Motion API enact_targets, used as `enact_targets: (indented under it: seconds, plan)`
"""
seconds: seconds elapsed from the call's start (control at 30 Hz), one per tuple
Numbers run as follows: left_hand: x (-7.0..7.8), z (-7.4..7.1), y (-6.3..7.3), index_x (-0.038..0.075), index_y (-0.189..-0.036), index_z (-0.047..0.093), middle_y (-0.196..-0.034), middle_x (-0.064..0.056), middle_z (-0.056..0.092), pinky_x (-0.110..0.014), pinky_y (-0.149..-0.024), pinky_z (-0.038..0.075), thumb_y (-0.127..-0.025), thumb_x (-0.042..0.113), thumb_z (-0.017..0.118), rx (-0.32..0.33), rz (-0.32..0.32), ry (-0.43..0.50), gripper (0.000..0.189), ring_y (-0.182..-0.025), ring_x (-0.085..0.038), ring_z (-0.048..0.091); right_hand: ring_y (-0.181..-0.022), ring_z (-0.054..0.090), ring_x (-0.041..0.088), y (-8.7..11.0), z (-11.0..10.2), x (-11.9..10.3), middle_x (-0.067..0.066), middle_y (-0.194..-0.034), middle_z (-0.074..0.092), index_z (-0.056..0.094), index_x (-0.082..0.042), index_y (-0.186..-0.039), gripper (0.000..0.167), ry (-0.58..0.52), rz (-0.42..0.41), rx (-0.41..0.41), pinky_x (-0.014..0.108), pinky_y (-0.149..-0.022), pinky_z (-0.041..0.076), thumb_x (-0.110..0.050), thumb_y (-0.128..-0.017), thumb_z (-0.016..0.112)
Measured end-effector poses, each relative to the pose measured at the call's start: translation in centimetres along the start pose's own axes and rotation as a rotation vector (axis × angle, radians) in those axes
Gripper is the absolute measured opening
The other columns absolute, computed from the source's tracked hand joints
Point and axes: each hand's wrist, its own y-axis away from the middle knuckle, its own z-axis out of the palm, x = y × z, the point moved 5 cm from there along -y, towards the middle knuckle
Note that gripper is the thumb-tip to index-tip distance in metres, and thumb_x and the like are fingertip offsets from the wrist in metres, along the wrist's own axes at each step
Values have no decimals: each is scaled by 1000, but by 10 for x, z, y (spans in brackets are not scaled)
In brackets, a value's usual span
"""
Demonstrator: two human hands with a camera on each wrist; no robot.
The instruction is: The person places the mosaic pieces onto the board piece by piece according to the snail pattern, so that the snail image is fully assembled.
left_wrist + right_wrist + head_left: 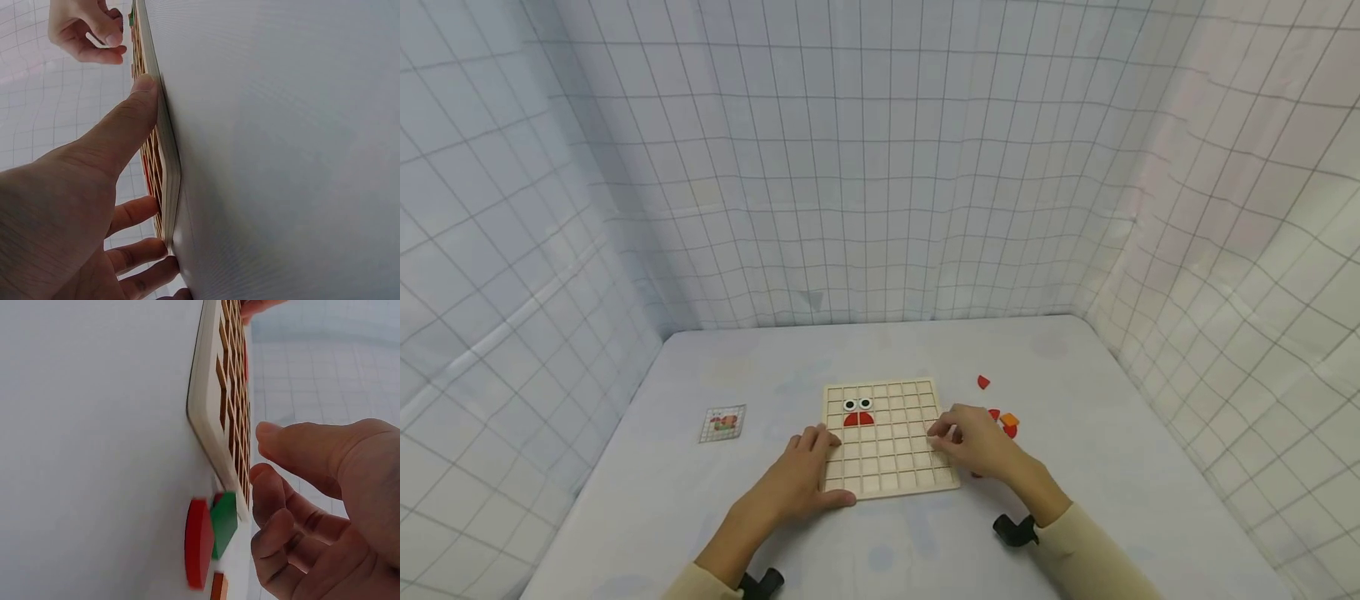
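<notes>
A pale wooden grid board (pixel 891 483) lies on the table. Two round eye pieces (pixel 850 405) sit side by side in its upper left cells, with two red quarter-round pieces (pixel 858 419) directly below. My left hand (pixel 801 479) rests at the board's near left corner, thumb along the front edge and fingertips over the left side; thumb and fingers look fairly straight. My right hand (pixel 973 442) hovers over the right edge. In the right wrist view its thumb and index fingertips are a little apart with nothing between them, and the other fingers bend loosely.
Right of the board lie an orange piece (pixel 1010 420), several red pieces (pixel 982 382) and, below the right hand, a green piece (pixel 224 528) beside a red one (pixel 199 544). A small picture card (pixel 723 423) with a grid lies at left. Gridded white curtains (pixel 880 208) surround the table.
</notes>
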Motion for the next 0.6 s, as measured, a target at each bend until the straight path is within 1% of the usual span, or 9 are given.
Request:
enact_targets:
  seconds: [0.1, 0.2, 0.3, 0.4, 0.47, 0.6]
  plan:
    - [0, 0, -1, 5, -152, 61, -149, -18, 60, -64, -117, 57, -87, 55, 103, -1, -5, -3, 92, -134, -40, 60, -81, 63, 5, 15, -12, 15, -3, -106, 77, 86, -13, -113, 7, -13, 85, -4, 22, -67, 55, -14, -106, 87]
    - [0, 1, -1, 6, -152, 61, -150, -18, 60, -64, -119, 57, -87, 56, 102, -6, -15, -5, 92, -135, -40, 60, -83, 63, 8, 29, -23, 30, -3, -106, 75, 85, -15, -113, 11, 9, 156, 10, 23, -68, 56, -16, -103, 90]
    - [-1, 2, -1, 7, -151, 61, -150, -17, 60, -63, -119, 57, -87, 57, 102, -9, -22, -10, 91, -136, -40, 60, -91, 64, 11, 40, -31, 42, -4, -107, 76, 85, -17, -113, 17, 55, 197, 37, 24, -78, 58, -20, -100, 95]
    - [-3, 3, -1, 7, -151, 61, -151, -17, 59, -63, -120, 57, -87, 57, 102, -10, -27, -13, 91, -136, -40, 60, -97, 65, 13, 48, -36, 51, -3, -109, 77, 84, -16, -115, 25, 75, 232, 53, 26, -84, 60, -24, -96, 99]
    - [-4, 3, -1, 8, -151, 61, -151, -17, 59, -63, -120, 57, -87, 58, 102, -8, -28, -17, 91, -136, -40, 60, -99, 66, 14, 52, -38, 55, -3, -110, 77, 83, -16, -117, 29, 71, 263, 56, 25, -86, 61, -25, -95, 100]
    - [-4, 3, -1, 8, -151, 60, -150, -17, 59, -63, -119, 57, -87, 58, 102, -4, -22, -14, 91, -136, -39, 60, -100, 65, 14, 56, -38, 62, -1, -111, 76, 83, -16, -120, 33, 61, 296, 58, 23, -84, 61, -26, -94, 101]
